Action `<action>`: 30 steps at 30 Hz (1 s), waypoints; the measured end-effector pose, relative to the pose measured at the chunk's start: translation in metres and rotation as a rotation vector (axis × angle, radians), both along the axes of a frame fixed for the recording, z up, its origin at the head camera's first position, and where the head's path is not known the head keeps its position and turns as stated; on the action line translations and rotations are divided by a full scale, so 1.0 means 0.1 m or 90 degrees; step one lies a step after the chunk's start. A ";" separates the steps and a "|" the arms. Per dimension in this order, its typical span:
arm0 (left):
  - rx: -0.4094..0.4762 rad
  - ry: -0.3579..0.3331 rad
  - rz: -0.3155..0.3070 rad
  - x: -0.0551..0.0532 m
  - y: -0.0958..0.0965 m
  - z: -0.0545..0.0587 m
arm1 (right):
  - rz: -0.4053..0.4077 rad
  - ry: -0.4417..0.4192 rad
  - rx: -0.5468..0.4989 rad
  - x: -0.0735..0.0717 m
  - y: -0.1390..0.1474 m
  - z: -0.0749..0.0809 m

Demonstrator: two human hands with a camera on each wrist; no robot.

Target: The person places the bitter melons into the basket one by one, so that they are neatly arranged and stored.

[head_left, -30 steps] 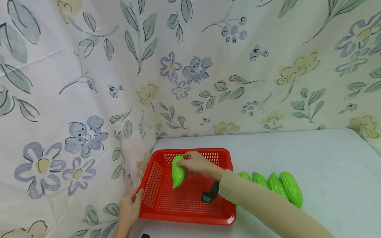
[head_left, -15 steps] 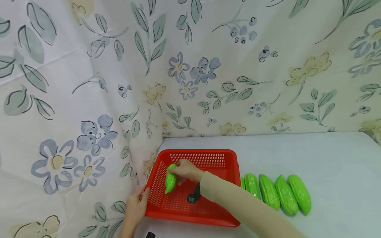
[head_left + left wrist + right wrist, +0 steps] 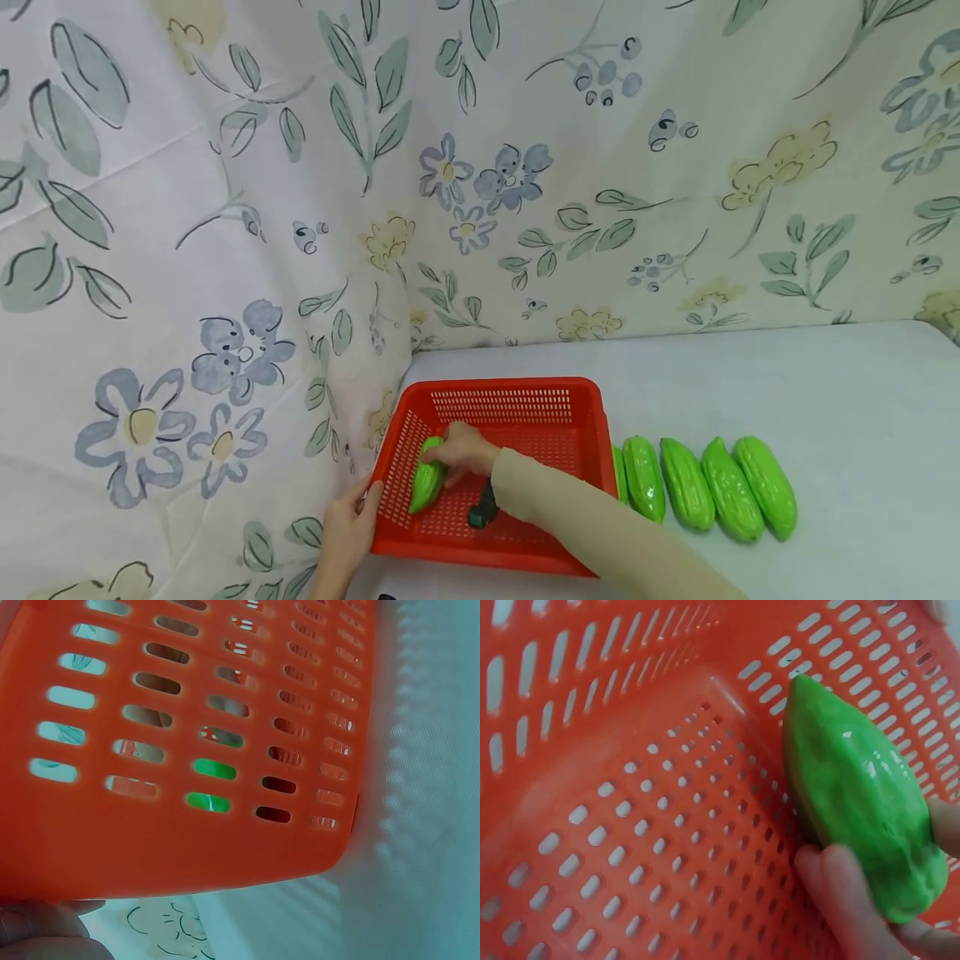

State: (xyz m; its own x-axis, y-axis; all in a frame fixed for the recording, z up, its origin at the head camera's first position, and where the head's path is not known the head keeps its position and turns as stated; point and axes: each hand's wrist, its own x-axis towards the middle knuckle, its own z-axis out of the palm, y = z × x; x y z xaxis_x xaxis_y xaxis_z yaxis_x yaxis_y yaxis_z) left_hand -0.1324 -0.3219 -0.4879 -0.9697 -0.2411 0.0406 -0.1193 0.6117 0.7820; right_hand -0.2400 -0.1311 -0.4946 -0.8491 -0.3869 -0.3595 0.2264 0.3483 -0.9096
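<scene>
A red plastic basket (image 3: 525, 552) with slotted walls stands on the white table. My left hand (image 3: 348, 527) grips its left rim, thumb over the edge; in the left wrist view, fingertips (image 3: 45, 930) show at that rim. Inside the basket, by the left wall, my right hand (image 3: 463, 450) holds a glossy green gourd-shaped vegetable (image 3: 427, 482) with a pointed end. The right wrist view has the vegetable (image 3: 855, 787) between thumb and fingers, its tip towards a corner and low over the perforated floor. Whether it touches the floor I cannot tell.
Several similar green vegetables (image 3: 687, 483) lie side by side on the white table (image 3: 847, 417), right of the basket. A floral curtain (image 3: 480, 250) hangs behind and to the left. A dark wrist camera (image 3: 482, 510) sits under my right wrist.
My right hand has lowered the green vegetable into the basket and moved it left towards the left wall. My left hand keeps its hold on the rim. The head view has shifted slightly.
</scene>
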 end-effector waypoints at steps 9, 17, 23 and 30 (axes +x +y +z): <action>0.006 -0.001 0.003 -0.01 -0.03 -0.02 | 0.001 0.061 0.038 -0.06 0.01 -0.01; 0.009 -0.011 0.007 -0.02 0.00 -0.01 | 0.004 0.037 0.028 -0.08 0.05 0.01; 0.000 -0.006 0.009 -0.02 0.00 -0.02 | 0.009 0.030 0.029 -0.10 0.09 0.04; 0.002 -0.014 0.010 -0.02 -0.04 -0.03 | 0.047 0.085 0.068 -0.13 0.20 0.25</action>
State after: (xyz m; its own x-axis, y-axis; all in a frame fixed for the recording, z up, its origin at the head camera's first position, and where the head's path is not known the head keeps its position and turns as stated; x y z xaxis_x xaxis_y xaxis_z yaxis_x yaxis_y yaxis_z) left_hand -0.1340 -0.3256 -0.4910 -0.9664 -0.2562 0.0179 -0.1466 0.6074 0.7808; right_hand -0.2534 -0.1115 -0.4698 -0.8631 -0.4154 -0.2873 0.0762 0.4552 -0.8871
